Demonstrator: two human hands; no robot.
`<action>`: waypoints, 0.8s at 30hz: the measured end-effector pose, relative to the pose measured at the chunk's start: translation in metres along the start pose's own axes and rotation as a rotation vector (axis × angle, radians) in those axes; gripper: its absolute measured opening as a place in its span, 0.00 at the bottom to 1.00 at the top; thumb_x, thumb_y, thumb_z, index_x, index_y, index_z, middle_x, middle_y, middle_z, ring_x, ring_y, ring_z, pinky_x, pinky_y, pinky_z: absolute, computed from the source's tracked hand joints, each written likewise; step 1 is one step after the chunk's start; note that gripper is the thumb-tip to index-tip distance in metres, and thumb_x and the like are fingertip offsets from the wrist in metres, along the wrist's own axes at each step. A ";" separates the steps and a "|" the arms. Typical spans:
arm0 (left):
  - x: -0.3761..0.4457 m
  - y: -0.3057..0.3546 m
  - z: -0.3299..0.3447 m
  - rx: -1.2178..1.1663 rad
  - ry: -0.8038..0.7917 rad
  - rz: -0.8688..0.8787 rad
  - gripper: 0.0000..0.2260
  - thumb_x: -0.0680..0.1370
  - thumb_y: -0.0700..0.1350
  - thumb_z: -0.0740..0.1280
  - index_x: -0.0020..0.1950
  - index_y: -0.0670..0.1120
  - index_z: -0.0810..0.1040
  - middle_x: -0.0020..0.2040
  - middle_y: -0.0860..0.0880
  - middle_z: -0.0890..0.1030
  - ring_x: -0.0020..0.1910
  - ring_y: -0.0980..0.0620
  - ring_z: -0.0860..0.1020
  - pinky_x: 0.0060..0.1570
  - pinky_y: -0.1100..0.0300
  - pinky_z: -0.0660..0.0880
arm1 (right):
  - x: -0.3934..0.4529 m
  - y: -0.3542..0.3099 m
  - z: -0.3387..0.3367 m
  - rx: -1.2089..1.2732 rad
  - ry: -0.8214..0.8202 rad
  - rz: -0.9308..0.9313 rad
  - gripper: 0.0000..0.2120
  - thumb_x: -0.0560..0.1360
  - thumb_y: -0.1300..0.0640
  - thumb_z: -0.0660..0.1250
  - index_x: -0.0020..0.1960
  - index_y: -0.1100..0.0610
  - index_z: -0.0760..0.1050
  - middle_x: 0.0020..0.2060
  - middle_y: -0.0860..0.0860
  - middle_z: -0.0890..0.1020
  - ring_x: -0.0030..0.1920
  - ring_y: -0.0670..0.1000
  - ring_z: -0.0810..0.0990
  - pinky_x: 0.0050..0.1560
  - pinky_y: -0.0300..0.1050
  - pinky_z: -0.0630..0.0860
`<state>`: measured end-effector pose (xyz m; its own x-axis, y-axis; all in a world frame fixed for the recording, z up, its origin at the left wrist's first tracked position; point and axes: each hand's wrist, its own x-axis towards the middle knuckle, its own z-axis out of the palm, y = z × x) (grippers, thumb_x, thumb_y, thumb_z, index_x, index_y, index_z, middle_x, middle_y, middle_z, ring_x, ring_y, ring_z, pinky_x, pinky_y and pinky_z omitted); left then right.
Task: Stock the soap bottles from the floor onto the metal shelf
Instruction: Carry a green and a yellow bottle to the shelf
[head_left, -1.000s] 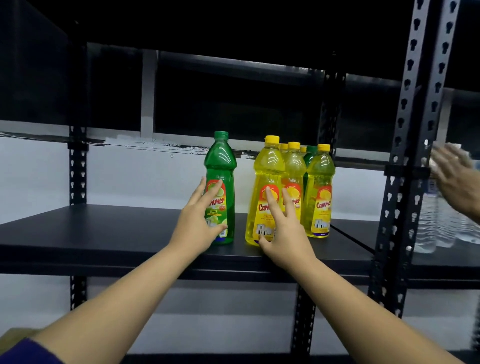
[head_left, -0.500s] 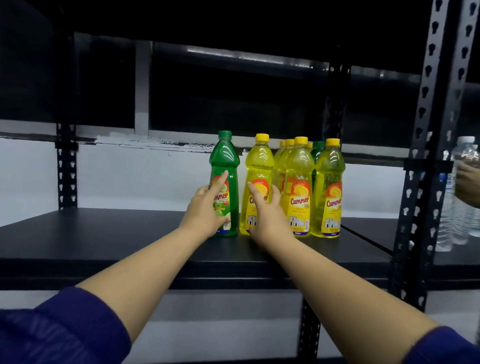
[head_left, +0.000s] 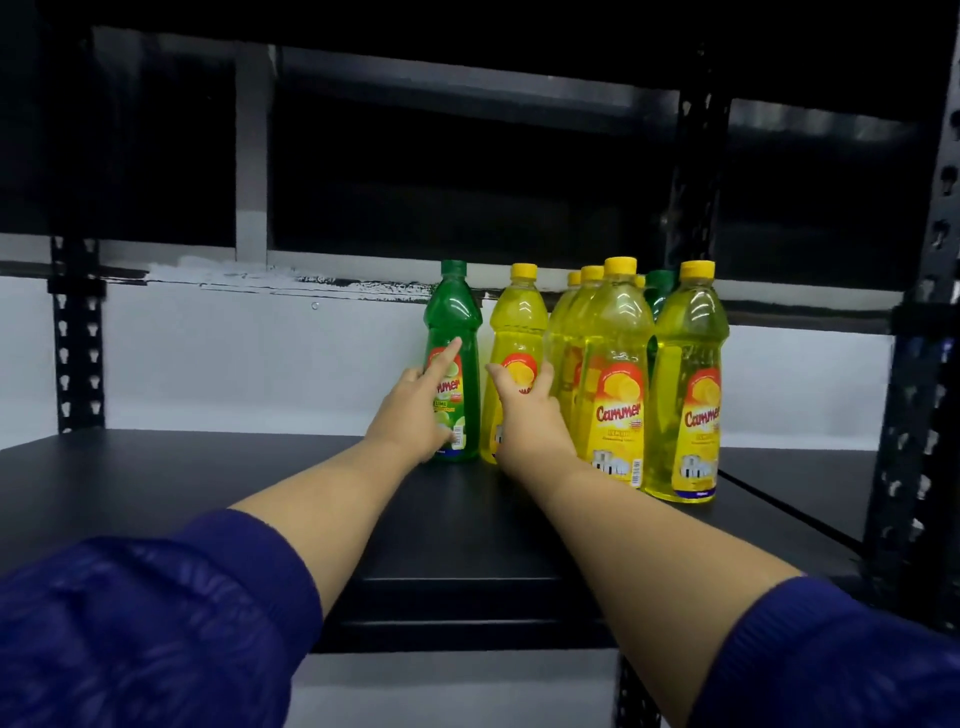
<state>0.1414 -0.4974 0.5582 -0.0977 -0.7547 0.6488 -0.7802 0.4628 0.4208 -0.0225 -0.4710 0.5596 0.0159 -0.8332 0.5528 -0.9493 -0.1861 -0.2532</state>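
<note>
A dark metal shelf on black perforated uprights stands against a wall that is white below and black above, and its flat deck carries every bottle in view.

The soap bottles stand upright toward the back right of the deck, long axes vertical, caps up. The green lime soap bottle is the leftmost. Just beside it on the right stands a yellow lemon soap bottle. Further right and nearer the front edge is a tight cluster of yellow bottles, with a second green cap showing behind them.

The left hand rests against the front and left side of the green bottle, fingers spread and laid flat on the label, not curled round it. The right hand does the same on the yellow bottle next door, fingers apart, palm against the lower body. Neither hand looks closed into a grip; both seem to be pressing or steadying.

The bottles lie straight ahead of the fingertips, away from the person, so any push would go toward the back wall or sideways toward the cluster. Each hand is nearest its own bottle. The two bottles are nearly touching, while a small gap separates the yellow one from the cluster, which is probably what is left to close. Tall, narrow bottles tip easily if pushed high on the body.

The floor and any bottles left there are out of view.
</note>
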 end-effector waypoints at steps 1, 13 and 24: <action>0.005 -0.003 0.005 0.012 -0.002 0.004 0.55 0.72 0.37 0.78 0.81 0.71 0.46 0.65 0.46 0.71 0.62 0.44 0.77 0.63 0.48 0.78 | 0.005 0.001 0.004 -0.015 -0.005 0.009 0.48 0.77 0.69 0.69 0.83 0.38 0.48 0.81 0.64 0.38 0.74 0.67 0.68 0.67 0.57 0.77; 0.035 -0.021 0.030 0.076 0.026 0.071 0.53 0.72 0.37 0.77 0.83 0.67 0.47 0.69 0.46 0.72 0.64 0.42 0.76 0.66 0.47 0.75 | 0.042 0.001 0.030 -0.075 -0.011 0.063 0.46 0.75 0.67 0.73 0.80 0.41 0.52 0.81 0.66 0.33 0.79 0.68 0.60 0.65 0.56 0.77; 0.038 -0.028 0.032 0.020 0.014 0.084 0.54 0.72 0.37 0.79 0.83 0.67 0.48 0.71 0.46 0.71 0.67 0.43 0.75 0.68 0.48 0.75 | 0.047 0.002 0.034 -0.058 0.033 0.114 0.53 0.76 0.67 0.71 0.84 0.46 0.37 0.82 0.66 0.40 0.80 0.69 0.56 0.69 0.58 0.74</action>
<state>0.1396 -0.5536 0.5505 -0.1545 -0.7068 0.6904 -0.7818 0.5147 0.3519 -0.0128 -0.5280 0.5584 -0.1020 -0.8295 0.5490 -0.9611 -0.0602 -0.2695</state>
